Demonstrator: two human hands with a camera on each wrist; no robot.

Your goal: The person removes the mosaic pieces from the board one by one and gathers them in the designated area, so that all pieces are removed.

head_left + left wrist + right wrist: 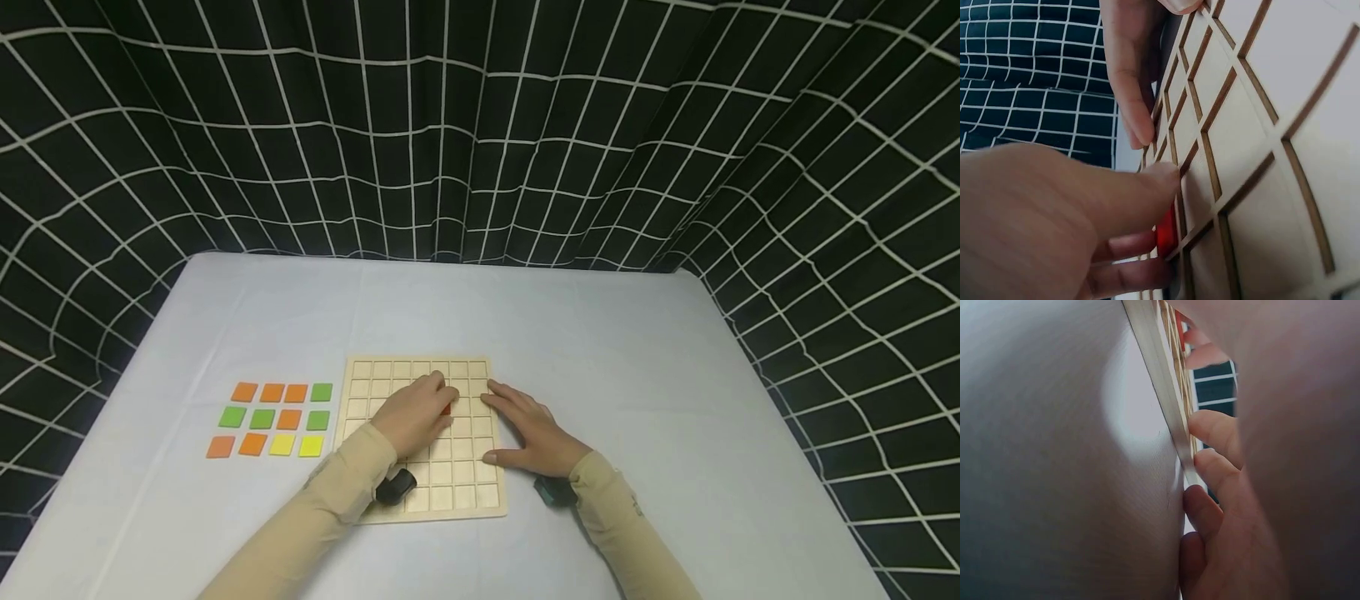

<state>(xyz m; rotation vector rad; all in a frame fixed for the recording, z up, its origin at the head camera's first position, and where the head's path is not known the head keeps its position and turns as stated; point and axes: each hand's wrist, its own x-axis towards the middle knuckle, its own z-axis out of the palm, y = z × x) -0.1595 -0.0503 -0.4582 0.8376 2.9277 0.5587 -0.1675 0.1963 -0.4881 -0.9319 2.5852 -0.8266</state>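
A wooden grid board (462, 473) with rows of square recesses lies flat on the table. Above its middle, my left hand (411, 418) pinches a red square tile (1166, 235) between thumb and fingers, low at the grid. Only a bit of the tile shows in the head view, the rest hidden by the fingers. My right hand (538, 435) rests at the board's right edge with fingers spread, fingertips right at the rim (1169, 403), and holds nothing.
Left of the board lie several loose square tiles in rows: orange (272, 392), green (262, 418) and yellow (282, 445). A white cloth (637, 350) covers the table. Dark grid-patterned curtain (465, 150) hangs behind and at the sides.
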